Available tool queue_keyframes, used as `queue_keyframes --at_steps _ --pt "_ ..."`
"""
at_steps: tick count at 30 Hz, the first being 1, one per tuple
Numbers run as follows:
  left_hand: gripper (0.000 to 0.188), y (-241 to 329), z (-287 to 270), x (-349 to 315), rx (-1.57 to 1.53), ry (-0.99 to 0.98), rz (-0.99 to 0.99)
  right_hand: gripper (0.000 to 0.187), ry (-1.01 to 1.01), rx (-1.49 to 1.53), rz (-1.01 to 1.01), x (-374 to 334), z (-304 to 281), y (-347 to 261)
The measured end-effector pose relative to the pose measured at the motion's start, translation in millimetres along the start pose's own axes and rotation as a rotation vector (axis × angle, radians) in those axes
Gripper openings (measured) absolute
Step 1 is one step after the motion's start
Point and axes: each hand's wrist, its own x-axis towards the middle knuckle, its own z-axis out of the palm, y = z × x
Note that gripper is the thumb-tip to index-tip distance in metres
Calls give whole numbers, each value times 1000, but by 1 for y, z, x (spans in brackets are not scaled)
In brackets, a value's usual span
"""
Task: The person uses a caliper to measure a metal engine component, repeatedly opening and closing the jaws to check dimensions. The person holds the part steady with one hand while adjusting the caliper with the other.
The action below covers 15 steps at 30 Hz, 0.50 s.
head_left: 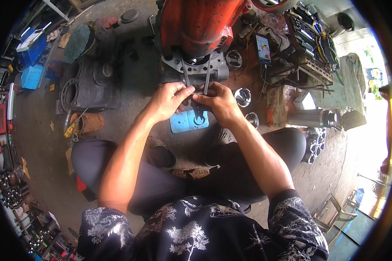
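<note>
My left hand (172, 100) and my right hand (220, 101) meet in front of me, fingers curled in a pinch round a pliers-like metal tool (206, 82). Its two long silver arms spread away from me toward the engine, and a dark end points back at me between my hands. The fingers hide its middle. By that dark end shows a small dark ring (199, 121), over a light-blue booklet (180, 122) on the floor. Whether the ring touches the tool I cannot tell. Just beyond my hands is a grey metal engine part (217, 73) with a holed flange, below a large red engine casing (196, 26).
Silver pistons (242, 97) lie to the right, near a phone (263, 49) on a cable and a steel flask (307, 118). At left are a dark engine block (89, 87) and a rusty can (91, 122). A tool rack (311, 48) stands far right.
</note>
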Motion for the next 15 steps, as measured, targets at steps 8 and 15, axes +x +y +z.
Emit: queue_keyframes --at_steps 8,15 --pt "43 1 0 -2 -7 4 5 45 5 7 0 -2 0 -1" --pt "43 1 1 -2 -18 16 -4 47 4 -12 1 -3 1 -3"
